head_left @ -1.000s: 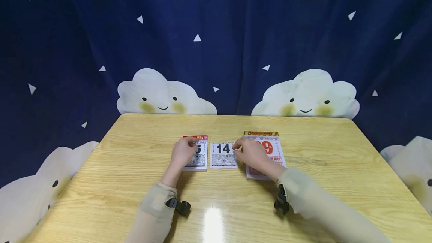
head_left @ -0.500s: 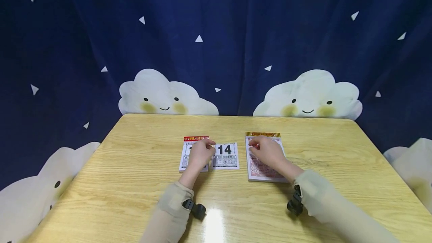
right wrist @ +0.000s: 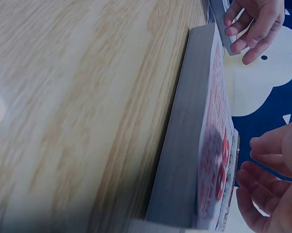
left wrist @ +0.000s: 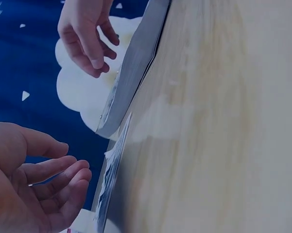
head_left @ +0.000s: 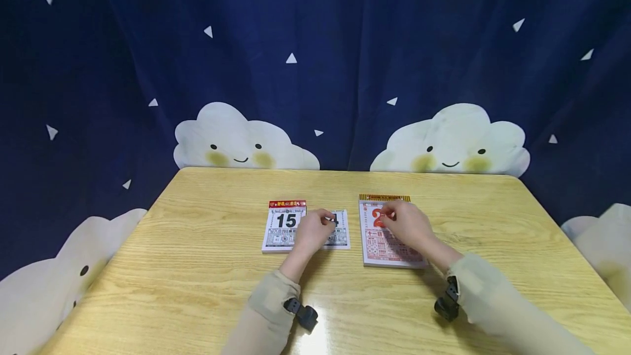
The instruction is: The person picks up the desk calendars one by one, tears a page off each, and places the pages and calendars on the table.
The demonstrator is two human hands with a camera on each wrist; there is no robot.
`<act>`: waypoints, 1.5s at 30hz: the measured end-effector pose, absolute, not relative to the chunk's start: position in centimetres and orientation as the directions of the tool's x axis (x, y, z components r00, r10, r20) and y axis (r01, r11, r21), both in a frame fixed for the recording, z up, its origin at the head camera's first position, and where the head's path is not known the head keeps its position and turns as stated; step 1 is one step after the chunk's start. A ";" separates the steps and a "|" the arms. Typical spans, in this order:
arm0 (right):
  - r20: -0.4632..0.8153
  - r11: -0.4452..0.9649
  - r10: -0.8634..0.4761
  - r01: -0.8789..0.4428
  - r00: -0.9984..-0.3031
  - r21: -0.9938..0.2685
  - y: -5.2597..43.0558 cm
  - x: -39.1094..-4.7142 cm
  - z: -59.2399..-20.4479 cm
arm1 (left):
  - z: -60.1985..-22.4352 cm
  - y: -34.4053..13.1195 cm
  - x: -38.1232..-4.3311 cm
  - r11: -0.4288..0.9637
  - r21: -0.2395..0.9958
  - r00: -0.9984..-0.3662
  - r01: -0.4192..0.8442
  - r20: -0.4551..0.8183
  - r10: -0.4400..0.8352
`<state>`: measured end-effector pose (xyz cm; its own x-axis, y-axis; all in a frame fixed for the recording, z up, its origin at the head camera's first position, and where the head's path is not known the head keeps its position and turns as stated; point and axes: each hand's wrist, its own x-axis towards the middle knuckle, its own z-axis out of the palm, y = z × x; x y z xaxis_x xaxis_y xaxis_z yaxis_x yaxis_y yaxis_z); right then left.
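Note:
My left hand [head_left: 311,233] hovers above a loose calendar sheet [head_left: 341,238], covering most of its number. Its fingers [left wrist: 63,187] are loosely bent with nothing between them, apart from the paper in the left wrist view. To its left lies a tear-off calendar [head_left: 278,239] with a red header and a black 15. My right hand [head_left: 406,225] is over a thicker tear-off calendar [head_left: 382,251] printed in red, hiding part of its large number. In the right wrist view that hand's fingers [right wrist: 260,187] are relaxed, holding nothing, beside the page's face.
Both calendars and the sheet lie in a row on a light wooden table [head_left: 197,267]. Behind it hangs a dark blue curtain [head_left: 325,59] with white clouds and triangles. Each wrist carries a small black camera [head_left: 307,318]. Light glares off the front of the tabletop.
My left hand has moved right from the black-numbered calendar to over the loose sheet, uncovering the 15. My right hand has shifted right across the red calendar. The papers lie where they were.

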<state>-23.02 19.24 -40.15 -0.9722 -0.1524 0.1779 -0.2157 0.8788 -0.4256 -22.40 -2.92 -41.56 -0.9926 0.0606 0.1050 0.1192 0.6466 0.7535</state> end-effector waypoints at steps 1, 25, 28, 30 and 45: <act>0.173 0.882 -0.149 -0.210 -0.974 -0.422 19.4 -23.0 -40.2 | -41.6 -2.7 -22.4 0.647 0.753 -0.992 0.123 0.105 0.067; 0.074 0.933 -0.033 -0.057 -0.997 -0.355 23.4 -21.9 -41.0 | -42.2 1.6 -21.7 0.616 0.777 -0.989 0.128 0.051 0.141; 0.079 0.928 -0.036 -0.063 -0.996 -0.367 23.5 -22.0 -41.1 | -42.1 1.8 -21.6 0.628 0.768 -0.987 0.131 0.044 0.153; 0.071 0.921 -0.029 -0.054 -0.997 -0.385 23.5 -22.0 -41.3 | -42.2 1.9 -21.6 0.635 0.763 -0.987 0.124 0.030 0.156; -0.088 0.869 0.025 0.065 -0.996 -0.490 23.9 -22.2 -40.8 | -42.3 2.8 -22.0 0.674 0.733 -0.983 0.094 -0.040 0.181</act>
<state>-22.18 23.85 -40.78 -0.9958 0.0253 -0.0881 0.0654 0.8693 -0.4900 -21.96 2.77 -42.27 -0.9826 0.1814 -0.0404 0.0942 0.6735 0.7331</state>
